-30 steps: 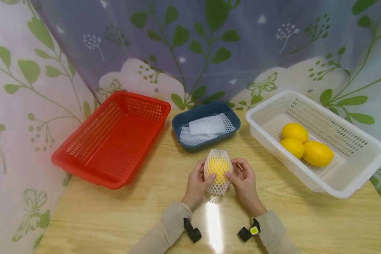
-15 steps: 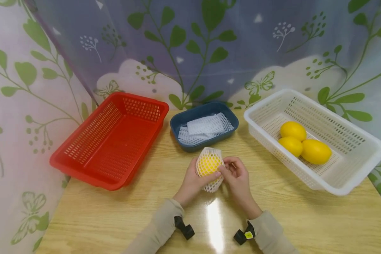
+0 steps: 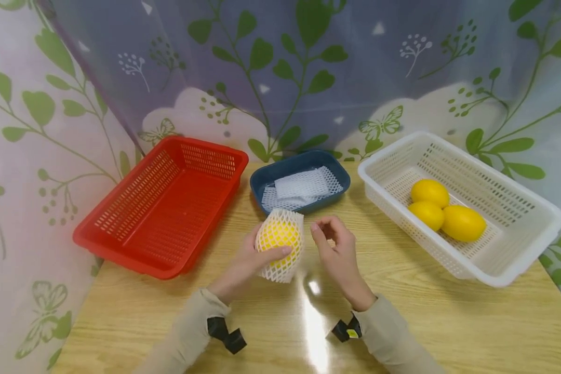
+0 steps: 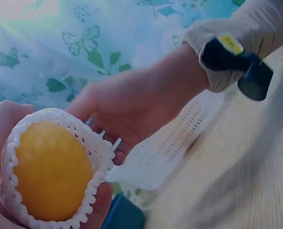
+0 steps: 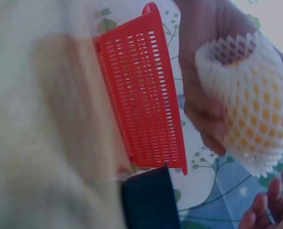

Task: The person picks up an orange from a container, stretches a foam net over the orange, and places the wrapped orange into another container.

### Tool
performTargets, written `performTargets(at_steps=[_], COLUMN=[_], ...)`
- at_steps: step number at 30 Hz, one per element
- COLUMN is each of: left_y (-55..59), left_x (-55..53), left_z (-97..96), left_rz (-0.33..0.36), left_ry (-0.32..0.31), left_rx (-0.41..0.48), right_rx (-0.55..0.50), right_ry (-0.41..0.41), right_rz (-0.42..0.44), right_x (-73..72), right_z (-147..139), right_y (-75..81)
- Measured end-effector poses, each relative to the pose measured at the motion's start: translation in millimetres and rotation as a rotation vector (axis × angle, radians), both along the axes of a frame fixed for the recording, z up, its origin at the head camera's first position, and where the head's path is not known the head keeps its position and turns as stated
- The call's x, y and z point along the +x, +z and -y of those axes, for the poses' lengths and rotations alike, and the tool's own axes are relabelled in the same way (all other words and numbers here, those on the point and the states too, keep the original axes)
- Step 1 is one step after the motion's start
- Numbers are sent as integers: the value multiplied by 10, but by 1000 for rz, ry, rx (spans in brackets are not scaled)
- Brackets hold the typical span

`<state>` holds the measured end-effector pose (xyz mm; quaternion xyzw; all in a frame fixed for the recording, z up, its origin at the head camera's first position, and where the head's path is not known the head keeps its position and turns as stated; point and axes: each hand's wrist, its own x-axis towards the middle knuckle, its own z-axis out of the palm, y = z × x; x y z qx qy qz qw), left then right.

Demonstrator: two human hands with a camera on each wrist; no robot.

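A yellow lemon [image 3: 280, 235] sits inside a white foam net sleeve [image 3: 287, 214], and my left hand [image 3: 248, 259] grips the two together with the thumb across the front. In the left wrist view the lemon's bare end [image 4: 53, 169] shows through the sleeve's open mouth. The right wrist view has the netting [image 5: 260, 105] around the fruit, with left-hand fingers behind it. My right hand [image 3: 338, 252] is apart from the sleeve, to its right, fingers loosely bent and holding nothing.
A red basket [image 3: 159, 244] stands at left. The dark blue tray [image 3: 308, 206] behind my hands holds more white foam netting [image 3: 304, 186]. At right, a white basket [image 3: 509, 244] contains three lemons [image 3: 463, 223]. A patterned curtain [image 3: 280, 78] hangs behind the table [image 3: 135, 322].
Both hands were on the netted lemon earlier. My right hand has let go of it, and my left hand has carried it leftward and slightly up.
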<state>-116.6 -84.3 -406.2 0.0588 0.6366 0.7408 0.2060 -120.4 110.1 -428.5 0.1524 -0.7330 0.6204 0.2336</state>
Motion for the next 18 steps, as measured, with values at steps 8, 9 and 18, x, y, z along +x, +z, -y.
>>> performTargets(at_steps=[8, 9, 18], left_y=[427, 487, 919], left_x=[17, 10, -290], left_z=[482, 535, 914], left_rz=[6, -4, -98], left_ry=[-29, -24, 30], left_rx=[-104, -124, -259], right_rx=[276, 313, 568], right_ry=[-38, -42, -63], right_rz=[-27, 0, 49], right_x=[-268, -292, -676], right_z=[299, 351, 883], right_y=[103, 124, 213])
